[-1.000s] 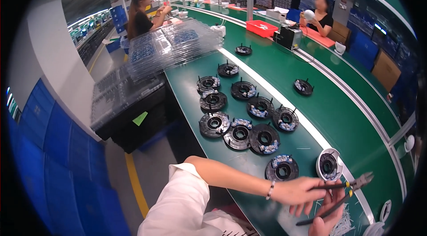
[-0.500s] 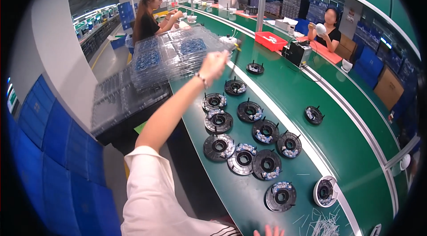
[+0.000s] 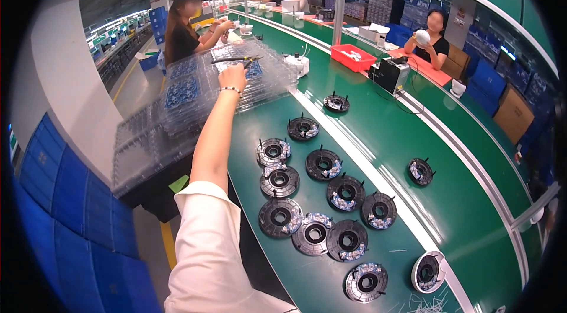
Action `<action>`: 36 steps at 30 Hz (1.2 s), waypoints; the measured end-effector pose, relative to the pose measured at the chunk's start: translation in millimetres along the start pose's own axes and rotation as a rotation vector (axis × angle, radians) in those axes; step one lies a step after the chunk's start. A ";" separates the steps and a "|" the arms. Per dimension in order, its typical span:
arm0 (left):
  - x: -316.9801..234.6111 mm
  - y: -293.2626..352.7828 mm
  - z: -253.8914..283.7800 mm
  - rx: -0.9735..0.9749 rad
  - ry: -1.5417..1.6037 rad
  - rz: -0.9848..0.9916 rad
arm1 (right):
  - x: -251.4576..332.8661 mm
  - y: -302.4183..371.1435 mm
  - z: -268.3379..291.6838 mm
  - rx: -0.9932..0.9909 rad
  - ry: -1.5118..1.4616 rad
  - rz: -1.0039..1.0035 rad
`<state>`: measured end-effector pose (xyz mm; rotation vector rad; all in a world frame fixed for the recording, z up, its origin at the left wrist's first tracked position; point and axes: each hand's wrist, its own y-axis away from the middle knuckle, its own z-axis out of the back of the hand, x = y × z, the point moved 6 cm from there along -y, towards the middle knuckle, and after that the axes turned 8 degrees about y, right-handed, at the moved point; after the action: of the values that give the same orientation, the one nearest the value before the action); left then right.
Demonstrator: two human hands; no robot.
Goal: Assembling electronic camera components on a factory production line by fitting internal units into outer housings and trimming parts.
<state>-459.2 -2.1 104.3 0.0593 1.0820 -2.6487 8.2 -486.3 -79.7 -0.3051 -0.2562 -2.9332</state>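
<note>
My left hand [image 3: 233,77] is stretched out over a stack of clear plastic trays [image 3: 218,85] at the far left end of the bench. Its fingers are closed round a pair of pliers [image 3: 224,60] with black and yellow handles, held just above or against the top tray; which of the two I cannot tell. Blue circuit boards [image 3: 182,93] lie inside the trays. My right hand is out of the picture. Nearer, on the green bench, lie several round black bases [image 3: 323,163] with upright prongs and small blue boards on them.
A white round housing [image 3: 429,271] with a black base inside stands near right, beside thin white strips [image 3: 422,304]. A red bin [image 3: 353,57] and a black box device [image 3: 390,74] sit across the line. Co-workers sit behind the trays and opposite. Blue crates [image 3: 65,183] line the left.
My left hand has moved left with the pliers, from the bench side to above the trays. My right fingertips have left the lower edge. The whole view has shifted slightly.
</note>
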 end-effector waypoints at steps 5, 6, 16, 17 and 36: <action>19.6 6.1 -16.8 0.005 -0.045 0.044 | -3.2 0.5 -3.6 -0.028 -0.058 -0.011; 22.1 7.2 -17.3 -0.012 -0.055 0.052 | -4.3 -0.3 -3.6 -0.032 -0.076 -0.008; 29.9 -10.0 -18.2 -0.025 -0.040 -0.032 | -11.4 -2.9 -14.0 -0.036 -0.055 0.016; 28.8 -12.1 -20.1 -0.023 -0.059 -0.066 | -12.2 -2.5 -15.0 -0.034 -0.057 0.015; 69.4 -54.1 -30.1 -0.081 -0.113 -0.041 | 1.2 -15.0 7.8 -0.011 -0.061 0.018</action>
<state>-542.5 38.8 109.6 -0.1282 1.1628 -2.6056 5.5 -470.6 -74.2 -0.3976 -0.2444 -2.9117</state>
